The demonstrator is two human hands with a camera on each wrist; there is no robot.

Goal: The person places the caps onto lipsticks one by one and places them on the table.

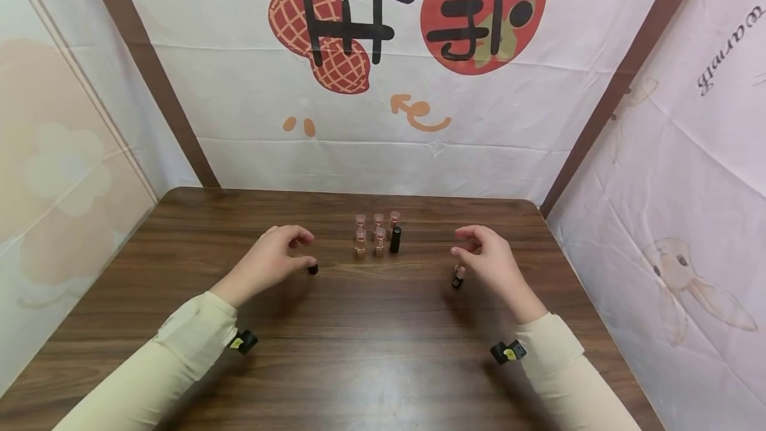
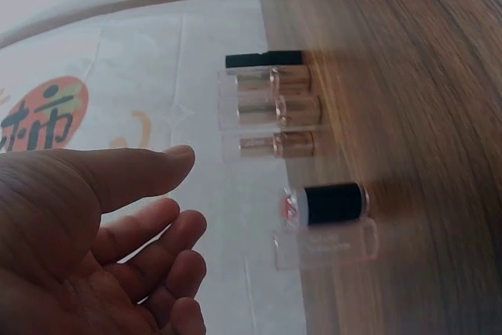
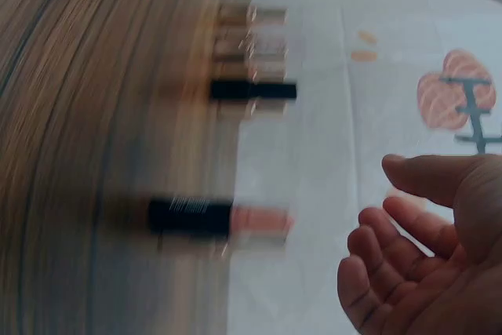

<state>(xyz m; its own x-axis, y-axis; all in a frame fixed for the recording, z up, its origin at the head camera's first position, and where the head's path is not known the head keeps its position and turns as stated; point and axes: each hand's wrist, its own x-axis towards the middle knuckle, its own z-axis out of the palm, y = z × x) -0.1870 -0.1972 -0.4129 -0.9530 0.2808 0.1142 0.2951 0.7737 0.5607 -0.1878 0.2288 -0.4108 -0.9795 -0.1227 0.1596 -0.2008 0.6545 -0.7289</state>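
Observation:
My left hand (image 1: pixel 272 258) is raised over the table's left part, fingers loosely bent and holding nothing. Nearest to it stands a short black tube (image 2: pixel 333 204) with a reddish tip, and a clear cap (image 2: pixel 325 245) beside it. On the right, my right hand (image 1: pixel 487 258) also holds nothing, its thumb and fingers apart. Just below it a black lipstick (image 3: pixel 188 217) stands upright with a pink top (image 3: pixel 263 221); something behind it is mostly hidden. Between the hands are several rose-gold lipsticks (image 1: pixel 360 245) with clear caps and one slim black tube (image 1: pixel 395 240).
The brown wood-grain table (image 1: pixel 359 358) has rounded far corners. A printed white cloth (image 1: pixel 371 158) hangs behind it, and another cloth (image 1: pixel 652 218) hangs along the right side. Small black cameras (image 1: pixel 507 352) are worn at both wrists. The right wrist view is blurred.

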